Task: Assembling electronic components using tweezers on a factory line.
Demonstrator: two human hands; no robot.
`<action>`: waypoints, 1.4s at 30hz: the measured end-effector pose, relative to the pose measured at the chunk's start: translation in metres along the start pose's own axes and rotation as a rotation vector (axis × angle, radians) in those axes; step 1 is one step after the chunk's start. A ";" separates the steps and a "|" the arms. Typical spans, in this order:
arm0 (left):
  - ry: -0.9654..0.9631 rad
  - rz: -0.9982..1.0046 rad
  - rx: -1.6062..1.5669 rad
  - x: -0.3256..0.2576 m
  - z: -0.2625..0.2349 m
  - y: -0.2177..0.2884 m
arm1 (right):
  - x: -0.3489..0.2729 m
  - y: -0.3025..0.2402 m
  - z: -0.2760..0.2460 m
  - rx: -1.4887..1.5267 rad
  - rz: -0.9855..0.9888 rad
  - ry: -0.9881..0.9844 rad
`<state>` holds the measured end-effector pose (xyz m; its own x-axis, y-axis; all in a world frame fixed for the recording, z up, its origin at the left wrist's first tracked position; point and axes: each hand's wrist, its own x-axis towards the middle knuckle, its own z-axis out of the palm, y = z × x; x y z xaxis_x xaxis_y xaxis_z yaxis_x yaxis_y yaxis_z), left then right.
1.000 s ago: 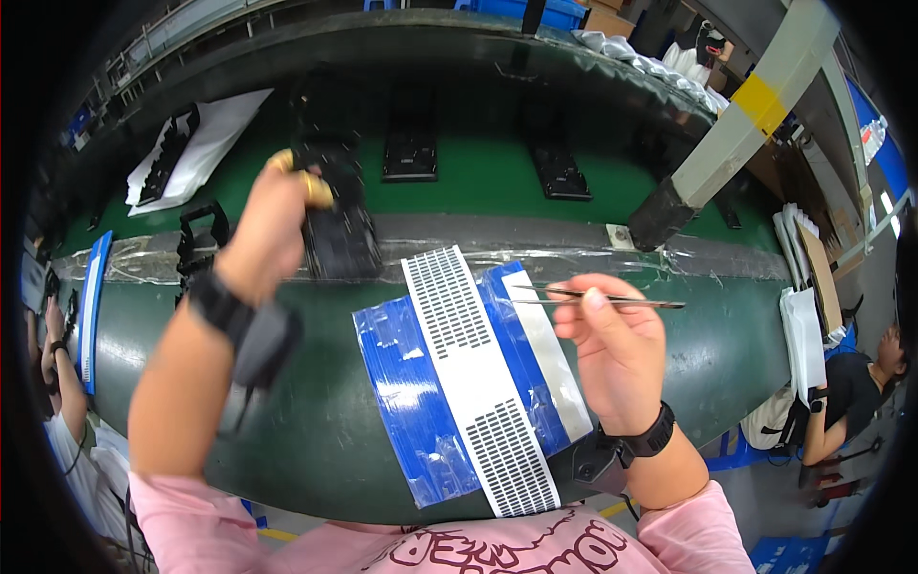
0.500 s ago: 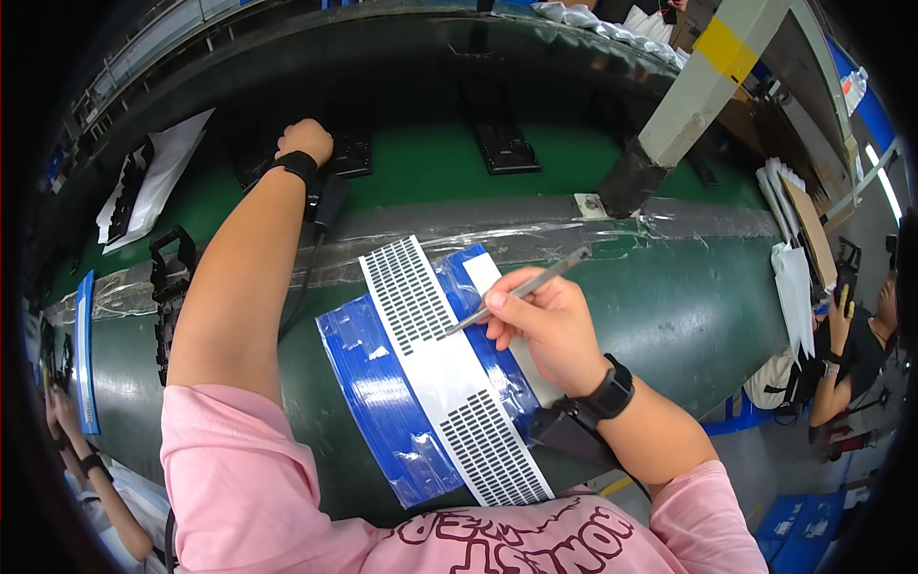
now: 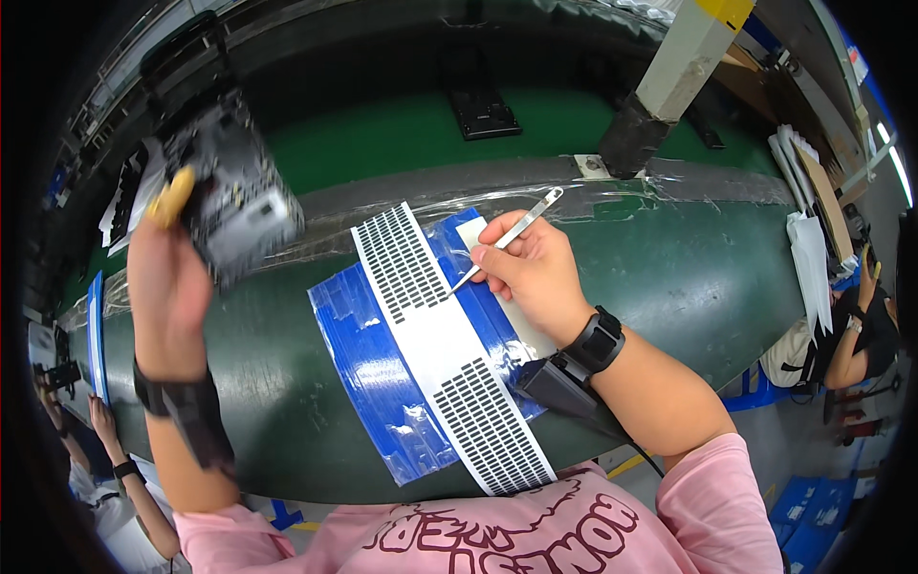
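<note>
At the left my left hand (image 3: 170, 273), a yellow cover on one fingertip, grips a black plastic frame-like housing (image 3: 239, 187), tilted with its detailed side showing. Motion smears both. My right hand (image 3: 535, 273) pinches a pair of metal tweezers (image 3: 524, 222). The tweezers' tips point down at a white sheet of small black rectangular stickers (image 3: 402, 273), at the edge of its upper block; whether a sticker is between them is too small to tell. Beneath the sheet lies a taped blue plastic board (image 3: 359, 325), resting on the green bench surface in front of me.
Another black housing (image 3: 486, 113) lies on the green belt beyond the taped ledge (image 3: 430, 203). A grey post (image 3: 660, 96) rises at the back right, near white sheets and cardboard (image 3: 813, 206). A blue strip (image 3: 96, 335) stands left; other people's arms (image 3: 110, 430) show at both sides.
My left hand has come back from the belt toward me, lifting a black housing. My right hand has shifted slightly up and left, with the tweezers still over the sticker sheet.
</note>
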<state>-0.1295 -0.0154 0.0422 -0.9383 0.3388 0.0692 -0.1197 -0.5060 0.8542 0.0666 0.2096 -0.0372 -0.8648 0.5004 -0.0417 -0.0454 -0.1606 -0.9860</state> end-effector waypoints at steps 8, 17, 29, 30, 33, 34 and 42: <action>-0.051 -0.068 0.002 -0.092 0.043 -0.040 | -0.004 -0.005 -0.006 0.076 0.029 0.050; -0.128 -0.535 -0.221 -0.116 0.048 -0.080 | -0.059 -0.023 0.040 0.202 -0.064 -0.042; -0.121 -0.495 -0.284 -0.122 0.050 -0.080 | -0.061 -0.015 0.042 0.295 -0.092 -0.055; -0.112 -0.494 -0.280 -0.122 0.050 -0.080 | -0.061 -0.016 0.043 0.300 -0.089 -0.057; -0.128 -0.493 -0.282 -0.122 0.049 -0.080 | -0.061 -0.016 0.044 0.286 -0.092 -0.049; -0.129 -0.495 -0.282 -0.121 0.049 -0.080 | -0.061 -0.016 0.044 0.266 -0.098 -0.041; -0.076 -0.503 -0.267 -0.122 0.049 -0.080 | -0.061 -0.017 0.044 0.222 -0.090 -0.038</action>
<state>0.0107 0.0230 -0.0096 -0.7201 0.6406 -0.2666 -0.6323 -0.4477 0.6323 0.0977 0.1447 -0.0103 -0.8702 0.4896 0.0546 -0.2281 -0.3023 -0.9255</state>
